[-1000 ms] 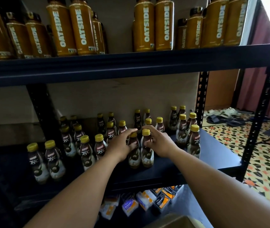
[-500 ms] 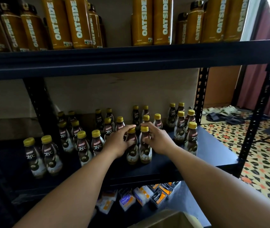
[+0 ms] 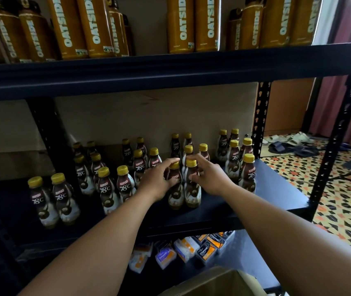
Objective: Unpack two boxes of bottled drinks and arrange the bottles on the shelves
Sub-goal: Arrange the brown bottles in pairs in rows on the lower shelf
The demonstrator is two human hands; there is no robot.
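Centre frame, on the dark middle shelf (image 3: 277, 189): two upright brown bottles with yellow caps, standing side by side. Left hand (image 3: 157, 182) curls round the left bottle (image 3: 175, 195); right hand (image 3: 212, 178) curls round the right bottle (image 3: 192, 193).

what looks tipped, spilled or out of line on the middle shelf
Nothing stands out. The Kopiko bottles on the middle shelf all stand upright and capped, in pairs, with no spill visible. The left hand and right hand each grip one of the front pair, also upright.
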